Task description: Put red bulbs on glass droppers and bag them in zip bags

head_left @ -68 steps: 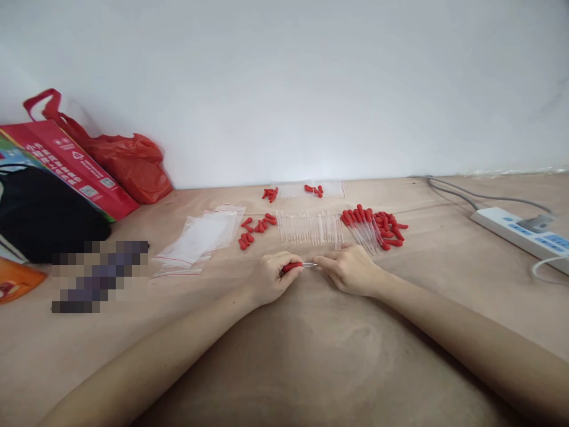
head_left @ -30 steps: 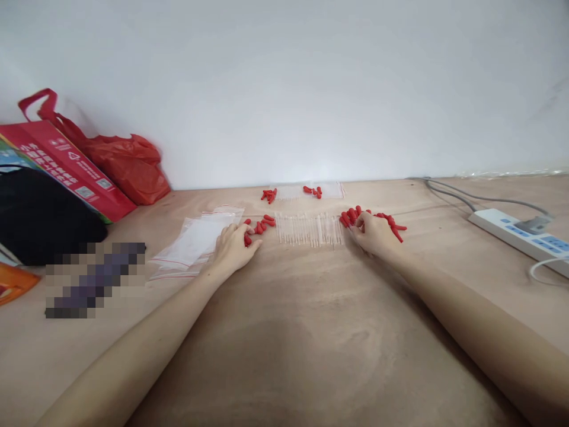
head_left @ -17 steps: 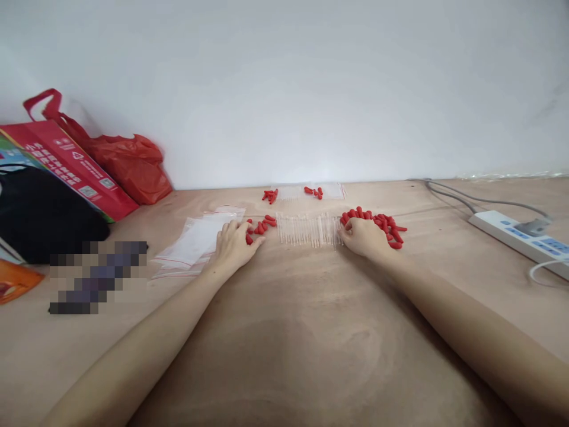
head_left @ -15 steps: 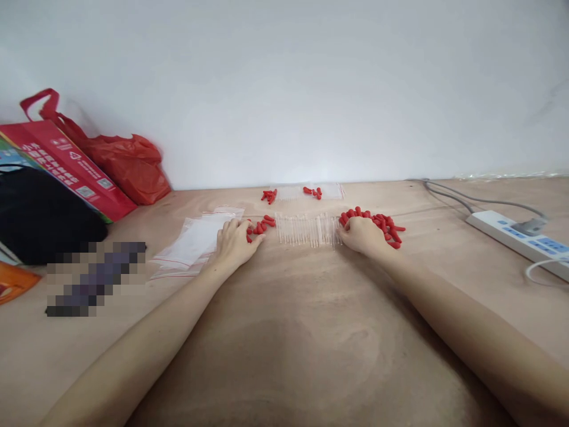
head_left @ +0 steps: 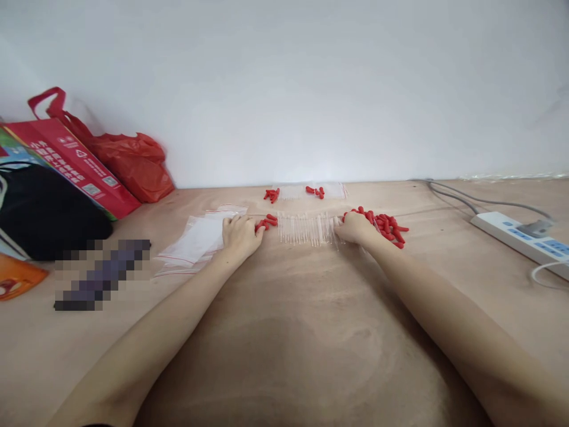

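Observation:
A row of thin, clear sticks (head_left: 306, 229) lies side by side on the wooden table. At the row's right end is my right hand (head_left: 354, 229), its fingers closed at the last sticks; what lies between them is too small to make out. Beyond and right of that hand spreads a pile of red pieces (head_left: 390, 225). My left hand (head_left: 241, 235) rests at the left, fingers curled down, beside a few red pieces (head_left: 269, 220); its fingertips are partly hidden. White zip bags (head_left: 191, 243) lie left of it, partly behind the hand.
Near the wall are more flat bags (head_left: 288, 191) and small red groups (head_left: 271, 194). A power strip (head_left: 511, 234) with cables stands right. At left are a red bag (head_left: 84, 160), a black bag (head_left: 53, 207) and a pixelated dark object (head_left: 106, 274).
My right hand has shifted slightly left over the end of the stick row. My left hand has drawn back a little from the red pieces, uncovering more of them. The view has shifted slightly.

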Tool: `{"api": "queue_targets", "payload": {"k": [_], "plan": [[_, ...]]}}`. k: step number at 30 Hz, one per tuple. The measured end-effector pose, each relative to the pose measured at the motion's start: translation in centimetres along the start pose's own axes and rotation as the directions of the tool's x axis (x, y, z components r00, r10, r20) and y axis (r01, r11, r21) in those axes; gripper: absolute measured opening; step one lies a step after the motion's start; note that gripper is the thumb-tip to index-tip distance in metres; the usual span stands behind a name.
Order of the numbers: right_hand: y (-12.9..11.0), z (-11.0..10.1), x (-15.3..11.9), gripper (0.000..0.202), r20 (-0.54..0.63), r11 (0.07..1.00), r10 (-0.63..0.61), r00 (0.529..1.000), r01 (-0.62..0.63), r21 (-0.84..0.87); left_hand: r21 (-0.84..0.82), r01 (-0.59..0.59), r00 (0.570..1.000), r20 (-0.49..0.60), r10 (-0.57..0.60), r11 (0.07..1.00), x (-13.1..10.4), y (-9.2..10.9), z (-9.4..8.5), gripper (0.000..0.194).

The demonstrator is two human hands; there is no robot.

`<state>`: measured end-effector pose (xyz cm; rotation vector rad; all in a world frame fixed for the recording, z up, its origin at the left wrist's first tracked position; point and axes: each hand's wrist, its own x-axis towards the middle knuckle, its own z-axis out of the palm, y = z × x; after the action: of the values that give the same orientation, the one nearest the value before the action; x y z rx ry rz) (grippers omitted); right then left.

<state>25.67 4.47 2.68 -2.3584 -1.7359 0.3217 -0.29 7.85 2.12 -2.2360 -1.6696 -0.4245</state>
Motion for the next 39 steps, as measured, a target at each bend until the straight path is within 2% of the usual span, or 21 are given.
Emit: {"api": "queue_targets", "payload": {"k": [2,4,6,7,10,13,15,18,25,36,39], "plan": [[0.2,-0.4,-0.4,0.013,-0.012,1.0,-0.013,1.0,0.013,-0.011,-0.022,0.001,0.999,-0.043,-0.002,1.0,-0.2,-0.2,-0.6,0.025],[0.5,-0.8,-1.0,0.013,-0.059,0.998,-0.05,0.997,0.048,-0.032,-0.117,-0.021,0.995,-0.101,0.009,0.993,-0.5,-0.2,-1.1,0.022],[0.8,-1.0,-1.9,0.013,-0.148,0.991,-0.131,0.98,0.127,-0.041,-0.321,-0.043,0.995,-0.1,0.011,0.946,-1.1,0.1,-1.3,0.016],[1.0,-1.1,-2.5,0.012,-0.189,0.98,-0.198,0.962,0.196,-0.029,-0.459,-0.032,0.998,-0.06,0.005,0.888,-1.5,0.5,-1.2,0.013],[1.2,-0.3,-4.3,0.008,-0.248,0.872,-0.453,0.857,0.483,0.077,-0.803,0.083,0.992,0.123,0.029,0.59,-2.8,2.3,-0.7,0.009],[1.2,1.2,-6.1,0.007,-0.294,0.719,-0.607,0.738,0.668,0.193,-0.924,0.135,0.974,0.19,0.121,0.358,-4.2,4.2,0.1,0.013],[1.3,2.4,-7.0,0.012,-0.315,0.654,-0.655,0.686,0.725,0.217,-0.946,0.157,0.962,0.212,0.174,0.284,-4.9,5.0,0.5,0.015],[1.3,3.5,-7.6,0.02,-0.31,0.599,-0.703,0.64,0.768,0.227,-0.953,0.175,0.952,0.228,0.206,0.245,-5.5,5.4,0.7,0.014],[1.5,4.0,-7.6,0.022,-0.299,0.566,-0.712,0.636,0.771,0.292,-0.958,0.211,0.949,0.248,0.193,0.193,-5.4,5.0,0.6,0.014],[1.3,3.9,-7.9,0.018,-0.307,0.596,-0.667,0.678,0.734,0.325,-0.951,0.274,0.941,0.295,0.164,0.142,-5.5,5.0,0.4,0.017],[1.3,3.9,-7.9,0.017,-0.303,0.597,-0.677,0.671,0.741,0.308,-0.95,0.283,0.939,0.302,0.163,0.129,-5.5,4.9,0.5,0.018]]}}
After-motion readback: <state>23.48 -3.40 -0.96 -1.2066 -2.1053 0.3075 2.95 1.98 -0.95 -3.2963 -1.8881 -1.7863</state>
